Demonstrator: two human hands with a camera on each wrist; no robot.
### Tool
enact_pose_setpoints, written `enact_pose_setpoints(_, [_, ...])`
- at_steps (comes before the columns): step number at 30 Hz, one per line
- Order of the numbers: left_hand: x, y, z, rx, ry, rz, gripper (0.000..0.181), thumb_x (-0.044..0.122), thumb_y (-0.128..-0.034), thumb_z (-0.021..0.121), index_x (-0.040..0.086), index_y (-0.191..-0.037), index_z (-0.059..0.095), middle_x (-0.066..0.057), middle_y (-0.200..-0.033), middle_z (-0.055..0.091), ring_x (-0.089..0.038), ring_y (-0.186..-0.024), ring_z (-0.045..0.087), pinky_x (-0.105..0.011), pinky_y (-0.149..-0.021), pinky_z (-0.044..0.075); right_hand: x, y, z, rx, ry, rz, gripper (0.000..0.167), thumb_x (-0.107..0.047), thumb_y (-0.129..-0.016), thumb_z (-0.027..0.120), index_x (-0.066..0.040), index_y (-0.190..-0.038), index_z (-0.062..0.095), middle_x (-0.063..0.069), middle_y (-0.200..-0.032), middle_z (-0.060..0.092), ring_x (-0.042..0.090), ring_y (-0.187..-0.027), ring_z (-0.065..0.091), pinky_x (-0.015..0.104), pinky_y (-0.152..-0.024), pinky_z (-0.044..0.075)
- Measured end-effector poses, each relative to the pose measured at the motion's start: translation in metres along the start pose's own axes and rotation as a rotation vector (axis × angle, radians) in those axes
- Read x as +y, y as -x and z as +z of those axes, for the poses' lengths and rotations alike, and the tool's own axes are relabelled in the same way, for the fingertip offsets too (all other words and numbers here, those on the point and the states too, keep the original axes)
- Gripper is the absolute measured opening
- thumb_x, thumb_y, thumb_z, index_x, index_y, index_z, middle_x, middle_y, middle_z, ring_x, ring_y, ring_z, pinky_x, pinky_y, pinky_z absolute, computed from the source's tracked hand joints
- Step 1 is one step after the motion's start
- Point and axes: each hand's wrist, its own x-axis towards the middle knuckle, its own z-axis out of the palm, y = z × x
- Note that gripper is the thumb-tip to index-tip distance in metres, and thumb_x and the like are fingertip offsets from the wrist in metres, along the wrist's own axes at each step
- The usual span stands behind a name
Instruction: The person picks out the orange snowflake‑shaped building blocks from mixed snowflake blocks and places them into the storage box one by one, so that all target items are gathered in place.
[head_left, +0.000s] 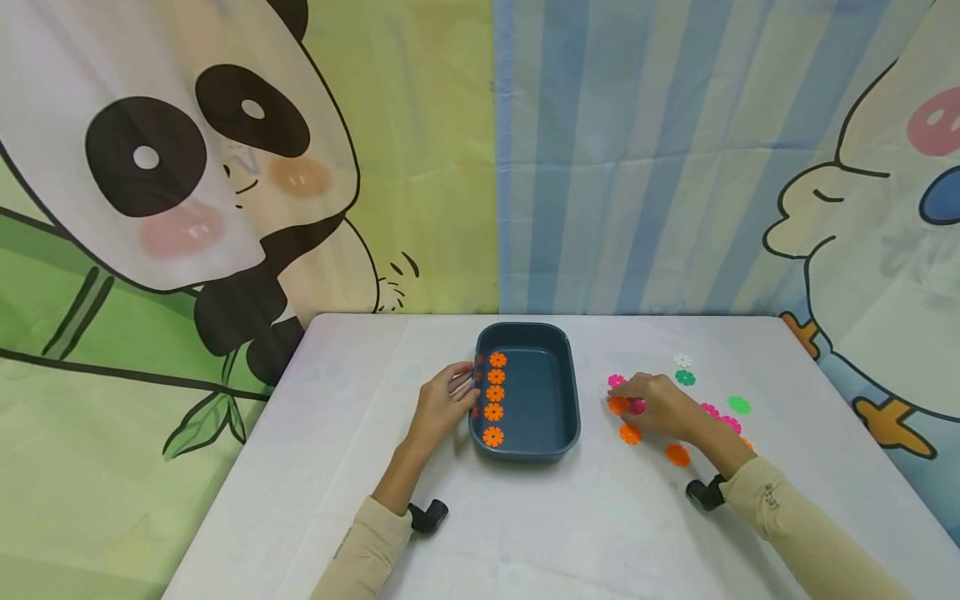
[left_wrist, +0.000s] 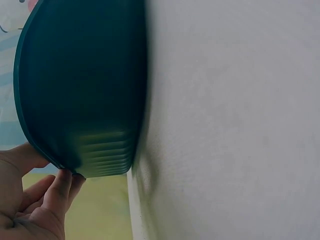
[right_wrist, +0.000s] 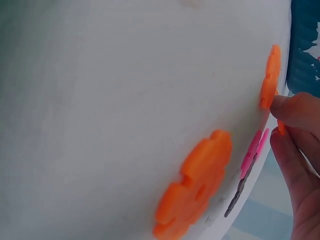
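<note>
A dark blue-green rectangular tray [head_left: 536,400] stands on the white table. Along its left side inside runs a column of several orange flower-shaped pieces [head_left: 495,393]. My left hand [head_left: 441,402] grips the tray's left rim, with fingers on the rim's outside in the left wrist view. To the right of the tray, my right hand [head_left: 663,408] pinches an orange flower-shaped piece [right_wrist: 281,127] between thumb and finger. Another orange flower piece [head_left: 630,434] lies just in front of that hand, and a pink piece [head_left: 637,406] shows partly beneath it.
More loose flower pieces lie right of the tray: an orange one [head_left: 678,454], a white one [head_left: 682,360], a dark green one [head_left: 686,377], a light green one [head_left: 739,405] and pink ones [head_left: 709,409]. A printed curtain [head_left: 420,167] hangs behind the table [head_left: 315,433].
</note>
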Motion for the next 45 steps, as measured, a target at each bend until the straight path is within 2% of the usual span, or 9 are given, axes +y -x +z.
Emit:
enact_pose_setpoints(9, [0.000, 0.000, -0.002, -0.002, -0.008, -0.003, 0.046, -0.007, -0.0847, 0.070, -0.007, -0.128, 0.055, -0.021, -0.132, 0.057, -0.030, -0.121, 0.057, -0.028, -0.094, 0.052, -0.010, -0.016, -0.007, 0.163, -0.102, -0.049, 0.039, -0.007, -0.076, 0.084, -0.002, -0.113, 0.072, 0.005, -0.100, 0.071, 0.025, -0.086, 0.069, 0.041, -0.074, 0.062])
enact_pose_setpoints(16, [0.000, 0.000, -0.003, 0.004, -0.012, -0.003, 0.046, -0.007, -0.0850, 0.070, -0.007, -0.129, 0.055, -0.020, -0.132, 0.057, -0.030, -0.121, 0.057, -0.028, -0.094, 0.052, -0.032, -0.043, -0.014, 0.258, -0.155, -0.108, 0.039, -0.007, -0.077, 0.083, -0.002, -0.113, 0.072, 0.009, -0.104, 0.072, 0.026, -0.092, 0.071, 0.049, -0.079, 0.060])
enact_pose_setpoints(19, [0.010, 0.002, -0.005, -0.008, 0.005, 0.000, 0.046, -0.010, -0.0851, 0.068, -0.012, -0.129, 0.052, -0.027, -0.132, 0.054, -0.037, -0.122, 0.055, -0.037, -0.097, 0.051, -0.043, -0.058, -0.012, 0.280, -0.186, -0.124, 0.036, -0.007, -0.077, 0.083, -0.001, -0.112, 0.072, 0.009, -0.103, 0.072, 0.025, -0.092, 0.071, 0.046, -0.078, 0.060])
enact_pose_setpoints(23, [0.009, 0.002, -0.004, -0.015, 0.024, -0.006, 0.047, -0.011, -0.0850, 0.068, -0.013, -0.129, 0.052, -0.030, -0.133, 0.052, -0.040, -0.123, 0.053, -0.043, -0.098, 0.050, -0.054, -0.077, -0.003, 0.283, -0.237, -0.123, 0.035, -0.008, -0.078, 0.082, 0.000, -0.111, 0.072, 0.008, -0.105, 0.072, 0.026, -0.092, 0.071, 0.045, -0.078, 0.060])
enact_pose_setpoints(25, [-0.002, 0.000, -0.003, -0.010, 0.012, -0.008, 0.047, -0.009, -0.0851, 0.069, -0.010, -0.129, 0.053, -0.026, -0.133, 0.054, -0.035, -0.123, 0.055, -0.037, -0.097, 0.051, -0.059, -0.085, 0.002, 0.283, -0.246, -0.112, 0.035, -0.009, -0.079, 0.082, -0.002, -0.112, 0.073, 0.008, -0.105, 0.072, 0.026, -0.093, 0.070, 0.046, -0.078, 0.060])
enact_pose_setpoints(29, [-0.001, 0.001, -0.002, -0.013, -0.018, -0.012, 0.046, -0.007, -0.0861, 0.069, -0.007, -0.130, 0.054, -0.021, -0.133, 0.056, -0.030, -0.122, 0.056, -0.029, -0.095, 0.051, -0.067, -0.100, 0.011, 0.292, -0.246, -0.093, 0.034, -0.012, -0.079, 0.082, -0.007, -0.112, 0.074, 0.006, -0.105, 0.072, 0.022, -0.090, 0.071, 0.039, -0.075, 0.062])
enact_pose_setpoints(34, [-0.001, 0.001, -0.002, -0.005, -0.024, -0.008, 0.046, -0.007, -0.0861, 0.069, -0.008, -0.129, 0.054, -0.021, -0.133, 0.056, -0.031, -0.122, 0.056, -0.029, -0.095, 0.052, -0.073, -0.115, 0.022, 0.288, -0.277, -0.093, 0.034, -0.013, -0.080, 0.082, -0.008, -0.112, 0.074, 0.006, -0.106, 0.072, 0.018, -0.089, 0.071, 0.028, -0.074, 0.061])
enact_pose_setpoints(39, [0.000, 0.001, -0.002, -0.009, 0.001, -0.008, 0.046, -0.007, -0.0860, 0.069, -0.010, -0.129, 0.054, -0.024, -0.133, 0.055, -0.033, -0.122, 0.056, -0.030, -0.095, 0.052, -0.077, -0.123, 0.030, 0.273, -0.305, -0.109, 0.033, -0.012, -0.080, 0.081, -0.004, -0.111, 0.074, 0.009, -0.105, 0.072, 0.020, -0.090, 0.071, 0.028, -0.076, 0.061])
enact_pose_setpoints(45, [0.003, 0.001, -0.001, -0.018, 0.021, -0.016, 0.046, -0.006, -0.0864, 0.069, -0.009, -0.129, 0.054, -0.022, -0.133, 0.055, -0.033, -0.122, 0.056, -0.028, -0.094, 0.052, -0.080, -0.131, 0.033, 0.258, -0.266, -0.120, 0.033, -0.012, -0.081, 0.081, -0.002, -0.111, 0.073, 0.011, -0.104, 0.072, 0.023, -0.093, 0.070, 0.035, -0.079, 0.061])
